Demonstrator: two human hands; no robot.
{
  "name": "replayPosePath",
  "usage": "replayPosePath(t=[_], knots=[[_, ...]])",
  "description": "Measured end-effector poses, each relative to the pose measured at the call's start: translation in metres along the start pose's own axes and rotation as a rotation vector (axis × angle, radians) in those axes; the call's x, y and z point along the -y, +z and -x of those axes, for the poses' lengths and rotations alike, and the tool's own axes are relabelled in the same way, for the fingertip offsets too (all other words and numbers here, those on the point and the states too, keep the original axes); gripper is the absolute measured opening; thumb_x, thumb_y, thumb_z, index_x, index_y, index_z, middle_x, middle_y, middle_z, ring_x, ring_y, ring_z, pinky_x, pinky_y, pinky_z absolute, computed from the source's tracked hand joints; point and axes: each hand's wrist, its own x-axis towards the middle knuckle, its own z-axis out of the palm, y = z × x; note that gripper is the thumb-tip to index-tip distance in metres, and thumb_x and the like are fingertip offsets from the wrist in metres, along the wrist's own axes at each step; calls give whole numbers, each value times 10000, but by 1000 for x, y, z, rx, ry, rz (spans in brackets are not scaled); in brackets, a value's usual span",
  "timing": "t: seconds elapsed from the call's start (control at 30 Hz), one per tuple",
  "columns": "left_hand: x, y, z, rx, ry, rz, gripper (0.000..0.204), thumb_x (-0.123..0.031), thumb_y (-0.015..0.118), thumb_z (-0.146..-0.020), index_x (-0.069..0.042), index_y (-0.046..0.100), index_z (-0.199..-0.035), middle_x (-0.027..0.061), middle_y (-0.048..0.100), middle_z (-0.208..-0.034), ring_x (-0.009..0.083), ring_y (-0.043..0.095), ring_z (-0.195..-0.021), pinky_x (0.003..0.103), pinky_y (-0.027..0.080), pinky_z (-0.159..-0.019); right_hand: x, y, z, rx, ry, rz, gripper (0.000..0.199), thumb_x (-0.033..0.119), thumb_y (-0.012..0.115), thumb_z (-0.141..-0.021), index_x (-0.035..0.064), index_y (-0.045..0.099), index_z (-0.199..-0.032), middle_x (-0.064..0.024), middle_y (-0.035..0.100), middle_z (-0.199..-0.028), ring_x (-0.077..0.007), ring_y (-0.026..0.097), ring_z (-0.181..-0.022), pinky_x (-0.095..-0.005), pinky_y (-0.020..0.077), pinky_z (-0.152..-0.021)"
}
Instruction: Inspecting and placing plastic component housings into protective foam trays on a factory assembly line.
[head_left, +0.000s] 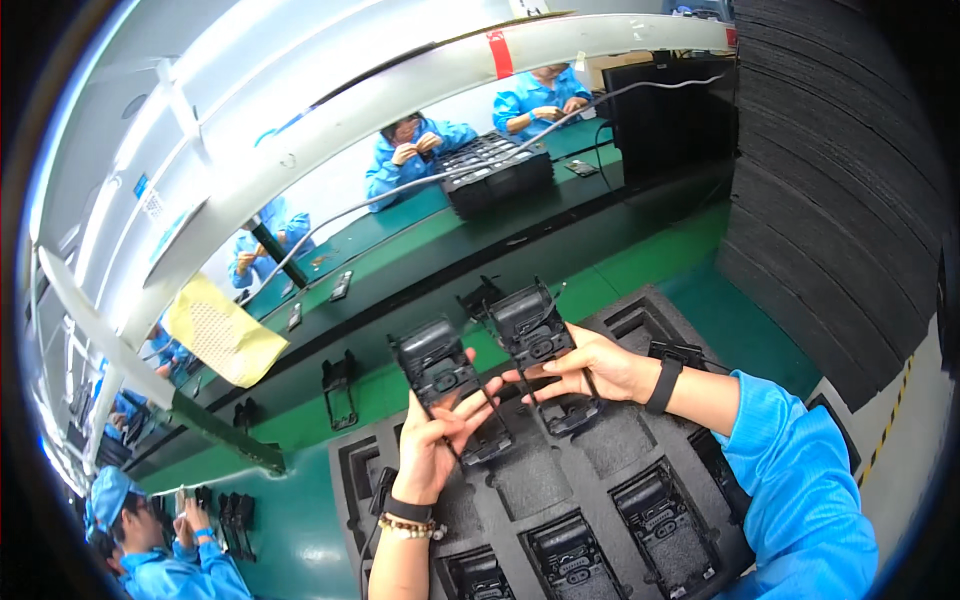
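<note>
Above a dark grey foam tray point(525, 485), both of my hands hold black plastic device housings, side by side. My left hand point(438, 440) is closed on a housing point(430, 350) whose upper part is solid and whose lower part is an open rectangular frame. A matching housing point(522, 312) is gripped in my right hand point(600, 368), its fingers reaching through and around the open frame. The fingertips of both hands come close together between the two parts. Below them, more housings point(660, 510) lie in the tray's pockets, and some nearer pockets show bare foam.
Behind the tray runs a green bench point(310, 470) with another black frame point(340, 390) on it. Tall stacked dark foam sheets point(830, 190) rise at the right. A yellow cloth point(222, 330) hangs from a white rail. Co-workers in blue sit across and at left; a black crate point(495, 175) stands far off.
</note>
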Motion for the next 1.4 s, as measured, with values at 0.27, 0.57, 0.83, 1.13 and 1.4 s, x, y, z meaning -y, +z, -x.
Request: replayPosePath(t=[0.27, 0.57, 0.83, 1.13, 1.4], knots=[[2, -10, -10, 41, -106, 292, 660, -283, 477, -906, -66, 291, -1501, 183, 329, -1536, 457, 438, -1311, 580, 429, -1032, -1, 18, 2, 78, 77, -134, 543, 397, 329, -1043, 118, 254, -1504, -179, 482, -1400, -356, 525, -1258, -526, 501, -990], [10, -14, -10, 62, -189, 355, 649, -542, 184, -1025, -124, 327, -1500, 204, 359, -1515, 412, 470, -1283, 522, 411, -1052, -4, 16, 6, 3, -52, -70, 613, 452, 190, -1038, 60, 275, -1501, -195, 445, -1443, -374, 506, -1276, -559, 496, -977], [11, -3, -7, 109, -240, 265, 669, -536, 224, -1020, -71, 355, -1484, 202, 372, -1506, 368, 499, -1236, 514, 404, -1047, -1, 19, 10, -27, -53, -60, 578, 420, 228, -1039, 43, 320, -1466, -214, 505, -1372, -367, 567, -1204, -501, 541, -944], [14, -6, -4, 44, -139, 241, 530, -462, 365, -1027, -134, 393, -1442, 153, 441, -1446, 339, 506, -1232, 579, 445, -1006, 5, 9, 5, 21, -1, -233, 482, 384, 347, -1042, 54, 455, -1377, -164, 539, -1349, -305, 536, -1242, -516, 498, -988], [23, 12, -1, -184, -109, -179, 718, -173, 650, -929, -154, 176, -1468, 131, 511, -1216, 267, 628, -1032, 475, 596, -806, -15, -6, 6, -292, -97, -20, 251, 228, 469, -1033, 44, 579, -1162, -48, 626, -983, -107, 556, -807, -232, 463, -666]])
